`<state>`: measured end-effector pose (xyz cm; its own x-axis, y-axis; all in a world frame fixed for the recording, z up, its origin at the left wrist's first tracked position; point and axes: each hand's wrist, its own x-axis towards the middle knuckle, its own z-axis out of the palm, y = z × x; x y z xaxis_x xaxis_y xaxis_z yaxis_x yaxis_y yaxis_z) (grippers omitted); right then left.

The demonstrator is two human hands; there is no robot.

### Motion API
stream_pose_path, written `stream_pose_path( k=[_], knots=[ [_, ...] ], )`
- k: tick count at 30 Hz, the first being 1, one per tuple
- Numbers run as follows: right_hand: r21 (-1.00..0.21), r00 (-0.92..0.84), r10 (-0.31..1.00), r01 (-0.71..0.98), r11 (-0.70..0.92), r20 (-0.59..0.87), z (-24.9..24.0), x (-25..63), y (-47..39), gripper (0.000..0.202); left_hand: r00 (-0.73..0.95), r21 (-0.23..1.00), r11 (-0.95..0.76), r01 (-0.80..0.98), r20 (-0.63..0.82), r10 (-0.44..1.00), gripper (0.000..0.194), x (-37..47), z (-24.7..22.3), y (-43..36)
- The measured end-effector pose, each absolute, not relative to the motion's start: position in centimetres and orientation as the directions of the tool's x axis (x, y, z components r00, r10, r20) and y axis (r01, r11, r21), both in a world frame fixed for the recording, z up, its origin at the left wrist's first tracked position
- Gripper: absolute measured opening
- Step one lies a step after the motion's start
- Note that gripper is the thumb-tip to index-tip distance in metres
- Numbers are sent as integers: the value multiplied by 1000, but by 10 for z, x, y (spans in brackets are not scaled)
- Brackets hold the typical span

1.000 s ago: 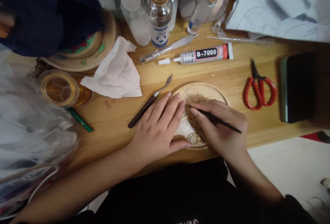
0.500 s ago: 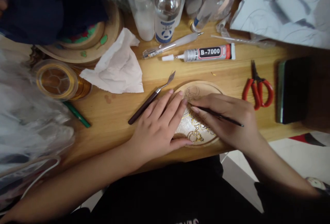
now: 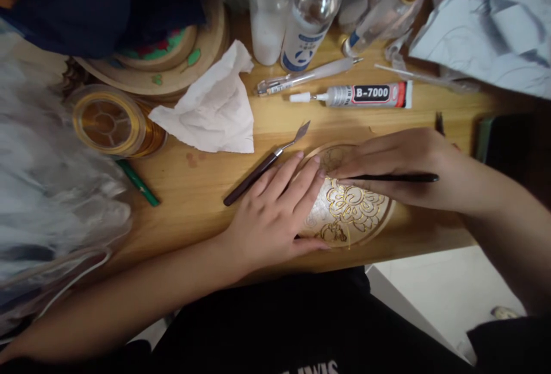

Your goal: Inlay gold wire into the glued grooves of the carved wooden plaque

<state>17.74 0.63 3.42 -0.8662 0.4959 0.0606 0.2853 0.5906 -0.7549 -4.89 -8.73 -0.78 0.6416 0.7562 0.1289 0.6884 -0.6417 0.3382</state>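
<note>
Head view of a wooden table (image 3: 206, 190). The right hand (image 3: 400, 164) has its fingers (image 3: 344, 170) closed narrowly on a thin black tool (image 3: 391, 178), whose long axis lies nearly level, tip pointing toward the left hand and tail toward the right wrist. The tip meets the upper left part of a round wooden disc (image 3: 379, 222), which lies directly beneath and just below the right fingers, at the near table edge. The disc carries an outlined pattern of gold wire (image 3: 353, 207); a loose wire end trails near its lower rim. The left hand (image 3: 275, 213) lies flat, holding nothing, its fingers (image 3: 307, 182) spread narrowly on the disc's left rim, fingertips almost touching the tool tip. Both hands touch the disc; the right one covers its upper edge.

Just beyond the left fingers lies a craft knife (image 3: 267, 164), slanted, blade away from the person, close beside the disc but apart from it. Farther beyond: a crumpled tissue (image 3: 210, 107), a B-7000 glue tube (image 3: 365, 95) lying crosswise, a clear pen (image 3: 310, 74) and several bottles (image 3: 310, 18). Well to the left stand a spool of gold wire (image 3: 107, 124) and a green pencil (image 3: 138, 183). Nothing stands between the fingers and the disc.
</note>
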Motion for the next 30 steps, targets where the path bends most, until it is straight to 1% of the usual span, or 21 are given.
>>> stream_pose_path(
  k=[4,8,10,12,15,16,18,20,21,25,30],
  knots=[
    [-775,-898,438,248,582,41,30,181,16,23,640,335,-650,682,157,752,89,-49,-9,-87],
    [-821,-891,453,233,520,34,29,182,22,26,643,340,-651,679,153,750,87,-50,-9,-87],
    [-842,-865,501,264,470,8,34,182,20,25,648,339,-653,677,147,747,88,-50,-9,-87],
    [-840,-810,586,311,444,10,42,184,13,24,650,340,-653,676,143,747,89,-50,-9,-87],
    [-772,-653,756,460,438,39,52,188,-3,26,653,342,-655,674,139,745,89,-50,-9,-87],
    [-741,-610,791,506,441,55,53,189,-9,28,655,341,-655,674,134,744,89,-50,-8,-87],
    [-715,-597,794,504,484,116,51,190,-21,31,654,333,-652,681,125,746,87,-50,-8,-87],
    [-716,-623,772,481,506,127,45,189,-32,30,654,317,-652,688,116,747,86,-50,-7,-87],
    [-715,-612,782,492,497,123,41,187,-36,29,656,307,-655,691,115,746,86,-50,-7,-87],
    [-713,-473,871,565,415,133,28,178,-50,20,663,274,-666,693,120,739,87,-49,-6,-87],
    [-762,-355,929,570,307,109,22,170,-58,17,665,268,-673,690,134,735,85,-49,-7,-86]
  ],
)
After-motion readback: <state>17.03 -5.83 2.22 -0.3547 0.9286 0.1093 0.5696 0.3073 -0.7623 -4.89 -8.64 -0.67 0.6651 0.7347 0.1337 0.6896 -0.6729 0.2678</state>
